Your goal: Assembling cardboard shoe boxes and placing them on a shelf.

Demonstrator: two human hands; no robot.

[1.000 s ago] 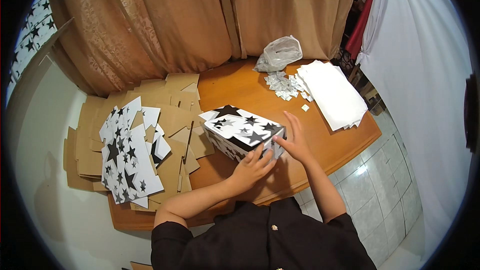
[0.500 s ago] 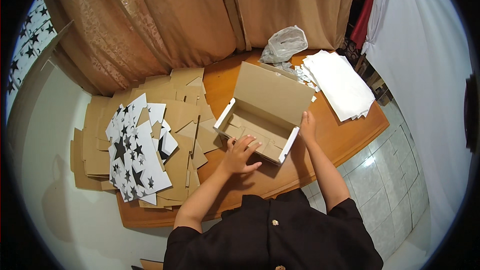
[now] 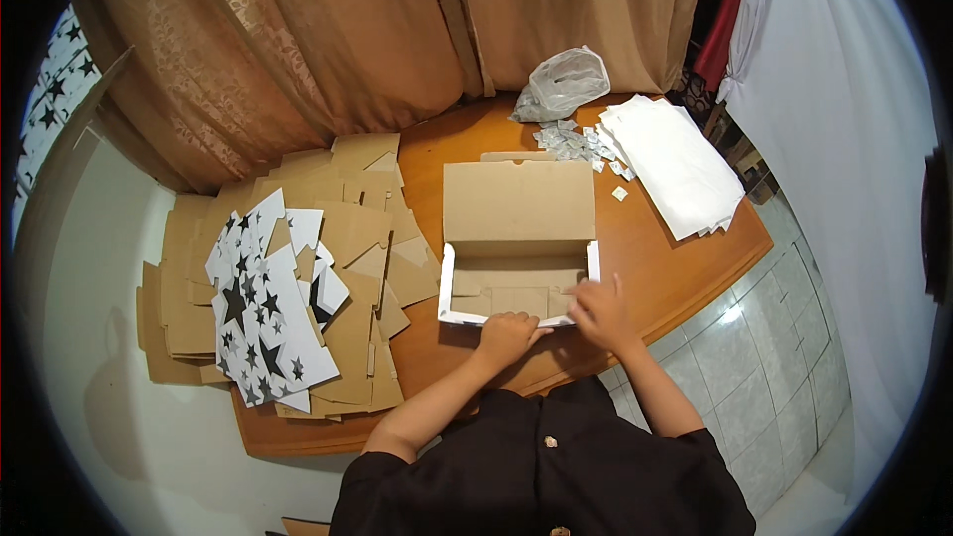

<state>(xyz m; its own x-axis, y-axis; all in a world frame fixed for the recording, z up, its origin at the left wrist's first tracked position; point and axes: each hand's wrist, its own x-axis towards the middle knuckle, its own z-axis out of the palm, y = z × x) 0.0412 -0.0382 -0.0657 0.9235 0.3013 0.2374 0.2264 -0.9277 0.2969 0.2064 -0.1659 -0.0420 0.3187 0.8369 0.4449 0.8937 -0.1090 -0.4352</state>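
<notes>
- The box (image 3: 518, 268) is set at the table's middle, directly beyond the 2 hands; its long axis is laid left to right across the person's front, and its lid (image 3: 518, 201) is raised at the far side.
- The left hand (image 3: 509, 337) is placed at the middle of the near wall, its fingers curled over the rim and its thumb kept outside, so that the wall appears to be clamped.
- The right hand (image 3: 603, 313) is held at the right near corner, its fingers partly apart; whether the box is touched by it cannot be told. The right end is nearer to this hand.
- The wooden table (image 3: 635, 268) is covered on the left by flat cardboard pieces (image 3: 347, 238) and star-patterned sheets (image 3: 243, 333).
- Beyond the lid, small packets (image 3: 574, 144) are scattered before a plastic bag (image 3: 566, 84); white sheets (image 3: 675, 169) are stacked to the right.
- The room is bounded by brown curtains (image 3: 357, 30) behind and white cloth (image 3: 824, 89) at right.
</notes>
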